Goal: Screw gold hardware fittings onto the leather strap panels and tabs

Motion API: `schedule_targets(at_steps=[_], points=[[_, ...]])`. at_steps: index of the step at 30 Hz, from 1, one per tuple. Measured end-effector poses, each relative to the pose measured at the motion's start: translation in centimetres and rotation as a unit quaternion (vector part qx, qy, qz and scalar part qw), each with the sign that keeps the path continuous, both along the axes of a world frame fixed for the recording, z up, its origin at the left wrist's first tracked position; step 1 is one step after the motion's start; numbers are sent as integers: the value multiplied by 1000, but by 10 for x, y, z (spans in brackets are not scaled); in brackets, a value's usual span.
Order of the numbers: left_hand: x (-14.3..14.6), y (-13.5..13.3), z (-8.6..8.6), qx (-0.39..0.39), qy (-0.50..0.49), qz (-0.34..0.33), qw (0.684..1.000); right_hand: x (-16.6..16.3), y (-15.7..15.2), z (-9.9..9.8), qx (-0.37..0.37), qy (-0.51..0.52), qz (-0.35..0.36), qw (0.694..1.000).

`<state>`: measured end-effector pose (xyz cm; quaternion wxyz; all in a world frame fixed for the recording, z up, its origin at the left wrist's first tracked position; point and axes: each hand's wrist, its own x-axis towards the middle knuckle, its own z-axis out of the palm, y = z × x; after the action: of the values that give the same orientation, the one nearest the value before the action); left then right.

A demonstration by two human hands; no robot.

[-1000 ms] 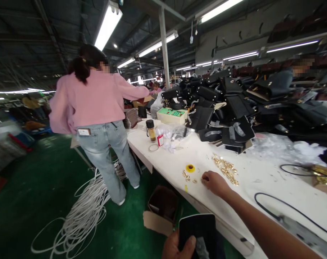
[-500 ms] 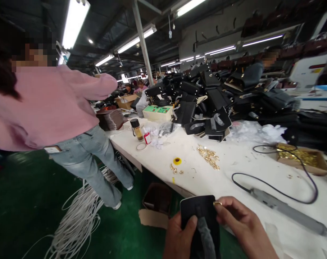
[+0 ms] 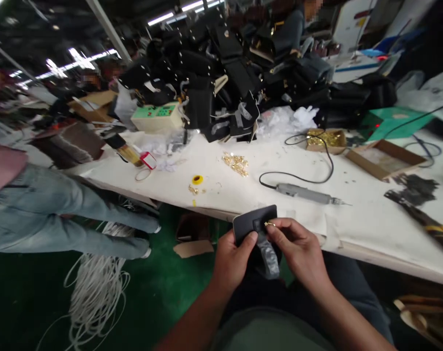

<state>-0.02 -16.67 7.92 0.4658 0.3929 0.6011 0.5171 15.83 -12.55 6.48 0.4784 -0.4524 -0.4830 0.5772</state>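
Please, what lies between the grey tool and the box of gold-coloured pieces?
In the head view, a black cable curves between the grey tool and the box.

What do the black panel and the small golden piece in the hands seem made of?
Black panel: probably leather or imitation leather; smooth, low-sheen face with a pale edge. Small golden piece: likely metal, polished, by its bright glint, though too small to be sure.

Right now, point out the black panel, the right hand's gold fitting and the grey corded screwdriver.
Black panel (image 3: 247, 224), head view: its flat upper face.
Gold fitting (image 3: 270, 224), head view: its exposed part.
Grey corded screwdriver (image 3: 303, 193), head view: middle of its barrel.
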Motion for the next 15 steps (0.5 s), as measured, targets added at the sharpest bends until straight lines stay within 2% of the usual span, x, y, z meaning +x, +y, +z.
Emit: schedule_targets(at_steps=[6, 10, 15], points=[[13, -5, 1, 0, 24, 9, 1000, 10, -8, -2, 73, -53, -18, 996], [19, -7, 6, 23, 65, 8, 998, 15, -9, 3, 158, -93, -16, 983], [24, -10, 9, 42, 126, 1, 991, 17, -9, 9, 227, -147, -28, 962]])
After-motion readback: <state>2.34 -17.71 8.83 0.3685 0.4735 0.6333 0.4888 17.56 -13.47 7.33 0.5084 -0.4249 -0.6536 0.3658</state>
